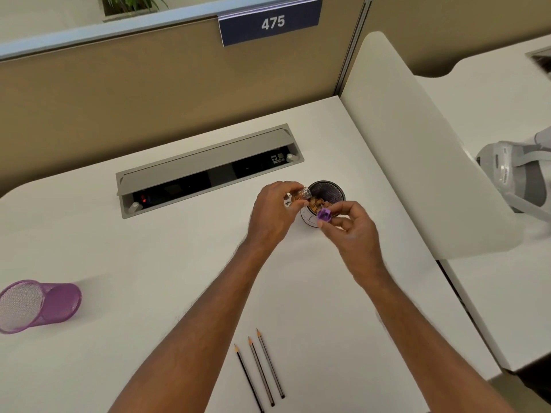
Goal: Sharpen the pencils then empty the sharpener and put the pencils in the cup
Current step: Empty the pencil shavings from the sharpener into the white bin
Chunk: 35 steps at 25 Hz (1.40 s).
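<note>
Nearest the person, three sharpened pencils [258,369] lay side by side on the white desk [179,263], tips pointing away. Far to the left, a purple mesh cup [38,305] lay on its side. Further out, the left hand [275,211] pinched the sharpener's clear shavings case [303,194], tipped over a dark mesh bin [326,193] holding shavings. The right hand [351,231] pinched the purple sharpener body [324,214] between thumb and fingertips. Both pieces looked light, small and smooth, likely slippery, best held by their sides. Fingers hid most of the case, so whether it was emptied was unclear. Beyond sat a cable tray [208,171].
</note>
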Tool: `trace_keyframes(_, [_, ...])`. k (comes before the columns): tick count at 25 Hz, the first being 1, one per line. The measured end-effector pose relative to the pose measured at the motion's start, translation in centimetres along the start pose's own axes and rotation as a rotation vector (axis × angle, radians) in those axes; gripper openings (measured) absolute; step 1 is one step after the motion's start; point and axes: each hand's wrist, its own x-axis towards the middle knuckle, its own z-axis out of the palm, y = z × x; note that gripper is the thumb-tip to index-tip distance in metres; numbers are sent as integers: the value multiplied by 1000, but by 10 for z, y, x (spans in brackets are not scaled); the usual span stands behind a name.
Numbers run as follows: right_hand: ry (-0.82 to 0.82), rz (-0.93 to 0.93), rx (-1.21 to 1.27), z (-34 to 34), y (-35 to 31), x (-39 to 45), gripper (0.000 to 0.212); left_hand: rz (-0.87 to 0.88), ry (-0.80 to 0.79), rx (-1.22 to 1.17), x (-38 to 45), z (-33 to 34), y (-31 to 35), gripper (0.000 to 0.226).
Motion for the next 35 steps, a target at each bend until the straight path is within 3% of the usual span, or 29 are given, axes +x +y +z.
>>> trace_keyframes(4, [-70, -192, -401, 24, 42, -30, 32, -4, -1, -6, -1, 0, -4, 27])
trace_keyframes(6, [-99, -147, -608, 34, 61, -37, 30, -8, -2, -4, -1, 1, -4, 29])
trace_keyframes(12, [-212, -134, -791, 42, 89, -42, 25, -10, 13, -54, 0, 1, -7, 29])
trace_keyframes(17, [-272, -10, -718, 38, 80, -40, 36, -37, 3, -83, -1, 0, -4, 28])
trace_keyframes(19, [-156, -19, -580, 36, 65, -39, 29, -43, -3, -100, -3, -1, 0, 28])
trace_keyframes(21, [35, -151, -427, 33, 44, -36, 13, -52, 7, -148, -5, -3, 5, 25])
trace_keyframes(24, [192, -294, -300, 25, 11, -22, 21, -156, -19, -379, -9, -5, 14, 23])
trace_keyframes(26, [194, -301, -292, 22, -5, -12, 29, -258, -87, -643, -14, -4, 21, 22])
trace_keyframes(28, [144, -273, -306, 20, -11, -6, 31, -303, -119, -758, -19, -3, 24, 20])
trace_keyframes(33, [106, -236, -285, 8, -9, -1, 24, -323, -173, -792, -20, 2, 25, 21])
trace_keyframes(35, [120, -239, -313, 2, -10, 5, 25, -311, -132, -675, -18, 6, 22, 32])
